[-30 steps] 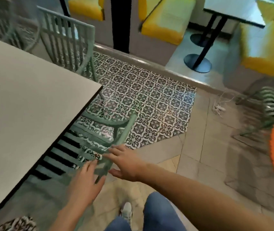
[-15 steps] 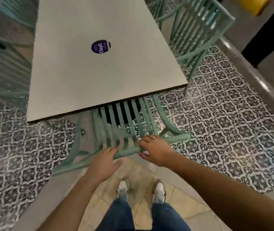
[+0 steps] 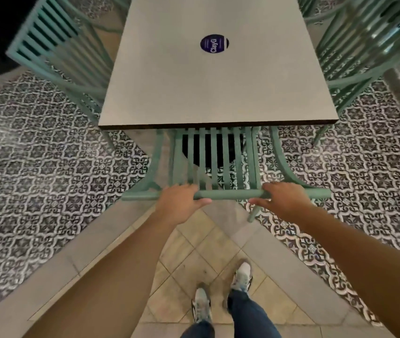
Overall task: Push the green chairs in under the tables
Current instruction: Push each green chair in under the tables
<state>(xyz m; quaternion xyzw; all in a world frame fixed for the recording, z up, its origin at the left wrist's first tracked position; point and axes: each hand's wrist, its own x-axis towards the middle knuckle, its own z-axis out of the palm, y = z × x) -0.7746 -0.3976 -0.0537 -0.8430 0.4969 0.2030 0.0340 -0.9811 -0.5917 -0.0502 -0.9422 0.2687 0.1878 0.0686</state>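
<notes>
While the left hand [image 3: 180, 203] and right hand [image 3: 285, 200] curl round the near slatted green metal chair [image 3: 214, 164] by its top rail, a straight push under the grey square table [image 3: 208, 76] is likely next.

"ClayG" on round dark-blue sticker [image 3: 214, 43], on grey table [image 3: 218, 89]

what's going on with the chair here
A person stands at the end of a grey table and grips the top rail of a green chair with both hands, left hand and right hand. The seat is already partly under the table edge. Two more green chairs stand along the table's sides.
</notes>
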